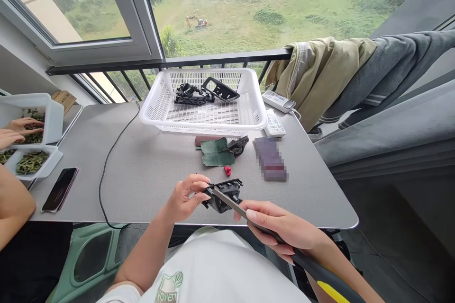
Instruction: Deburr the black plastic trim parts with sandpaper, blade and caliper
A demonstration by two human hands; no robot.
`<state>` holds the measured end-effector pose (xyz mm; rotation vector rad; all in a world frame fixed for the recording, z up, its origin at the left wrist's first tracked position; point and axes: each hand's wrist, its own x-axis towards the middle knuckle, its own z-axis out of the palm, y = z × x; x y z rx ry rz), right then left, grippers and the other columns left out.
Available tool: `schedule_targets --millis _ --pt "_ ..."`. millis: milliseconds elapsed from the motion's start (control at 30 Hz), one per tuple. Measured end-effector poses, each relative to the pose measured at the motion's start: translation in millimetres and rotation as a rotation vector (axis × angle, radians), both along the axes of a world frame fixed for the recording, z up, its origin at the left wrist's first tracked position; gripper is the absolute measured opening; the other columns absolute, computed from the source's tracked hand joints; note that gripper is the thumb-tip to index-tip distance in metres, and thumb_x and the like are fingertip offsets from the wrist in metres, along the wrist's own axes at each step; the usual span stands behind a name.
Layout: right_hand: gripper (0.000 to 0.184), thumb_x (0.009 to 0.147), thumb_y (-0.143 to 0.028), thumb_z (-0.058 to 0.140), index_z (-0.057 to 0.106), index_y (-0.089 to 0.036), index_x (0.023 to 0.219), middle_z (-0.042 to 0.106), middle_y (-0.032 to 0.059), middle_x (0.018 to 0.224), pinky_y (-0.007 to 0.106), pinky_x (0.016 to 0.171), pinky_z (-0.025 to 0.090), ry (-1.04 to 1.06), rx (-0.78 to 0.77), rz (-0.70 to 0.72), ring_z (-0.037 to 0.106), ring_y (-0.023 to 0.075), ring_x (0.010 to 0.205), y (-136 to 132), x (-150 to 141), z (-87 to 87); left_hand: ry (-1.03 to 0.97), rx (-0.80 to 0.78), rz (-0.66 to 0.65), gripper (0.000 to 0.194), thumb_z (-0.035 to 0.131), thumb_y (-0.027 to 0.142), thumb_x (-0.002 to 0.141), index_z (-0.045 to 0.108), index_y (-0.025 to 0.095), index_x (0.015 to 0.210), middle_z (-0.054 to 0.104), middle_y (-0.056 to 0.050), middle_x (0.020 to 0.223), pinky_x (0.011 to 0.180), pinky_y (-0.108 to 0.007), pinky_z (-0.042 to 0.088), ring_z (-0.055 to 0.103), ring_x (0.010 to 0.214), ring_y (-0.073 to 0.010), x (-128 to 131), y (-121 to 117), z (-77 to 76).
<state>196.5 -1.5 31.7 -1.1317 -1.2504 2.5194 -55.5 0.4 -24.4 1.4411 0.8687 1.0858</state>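
Observation:
Near the table's front edge, my left hand [188, 197] pinches a black plastic part [227, 192] by its left end. My right hand [280, 227] is wrapped round a flat metal file [231, 203] with a black and yellow handle. The file's tip lies against the upper left of the plastic part, close to my left fingers. Just beyond the part are a small red object [228, 171], green sandpaper-like sheets [217, 152] and a crumpled black piece [238, 145]. A white basket [202, 125] farther back holds several black plastic parts [194, 94].
Right of the sheets lies a blurred purple rectangular object [270, 158]; white boxy devices [274, 124] sit by the basket. A black cable [103, 184] crosses the table's left side near a phone [60, 189]. At far left, another person's hands [23, 130] reach into a leaf-filled tub [53, 118].

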Motion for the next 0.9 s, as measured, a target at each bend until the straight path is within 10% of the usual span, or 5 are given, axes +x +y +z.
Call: schedule_targets --millis 400,900 --pt "0.047 0.083 -0.062 0.056 0.056 -0.018 0.099 0.039 -0.0127 0.046 0.012 0.027 0.033 0.076 0.002 -0.081 0.022 0.0005 0.027 -3.5 -4.0 -7.9 -0.058 -0.120 0.183 0.026 0.068 0.039 0.080 0.073 0.017 0.095 0.068 -0.005 0.072 0.056 -0.024 0.049 0.059 0.061 -0.0130 5.1 3.8 5.1" --pt "0.043 0.084 -0.057 0.058 0.062 -0.022 0.108 0.073 0.0086 0.100 0.020 0.030 0.024 0.120 0.409 -0.602 0.034 0.0002 0.031 -13.1 -30.3 -62.1 -0.625 -0.569 0.582 0.041 0.083 0.039 0.062 0.057 0.019 0.087 0.062 0.005 0.068 0.044 -0.014 0.045 0.057 0.052 -0.0062 21.4 13.1 5.5"
